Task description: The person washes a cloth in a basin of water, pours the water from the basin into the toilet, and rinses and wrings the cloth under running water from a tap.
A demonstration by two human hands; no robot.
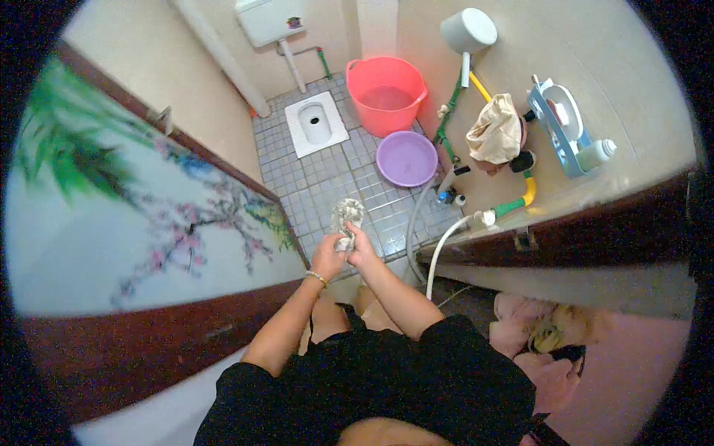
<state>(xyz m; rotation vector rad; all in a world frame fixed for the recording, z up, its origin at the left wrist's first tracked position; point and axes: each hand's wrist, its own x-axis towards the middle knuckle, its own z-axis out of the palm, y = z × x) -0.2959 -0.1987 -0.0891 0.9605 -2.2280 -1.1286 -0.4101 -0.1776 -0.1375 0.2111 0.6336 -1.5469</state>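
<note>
A crumpled whitish-grey cloth [348, 214] is bunched up in front of me, above the tiled floor. My left hand [328, 255] grips its lower end and wears a bracelet at the wrist. Pressed close beside it, my right hand [361, 247] has its fingers closed on the same cloth, thumb on top. The fingers partly hide the cloth's lower part. Beyond the hands, a purple basin [407, 158] sits on the tiles, and behind it stands a pink bucket [387, 111] with liquid in it.
A squat toilet [315, 124] is set in the floor ahead. On the right wall are a white dipper [468, 31], a beige cloth [496, 130] and a blue rack [555, 130]. Hoses [439, 249] hang at the right. A painted door [149, 201] stands along the left.
</note>
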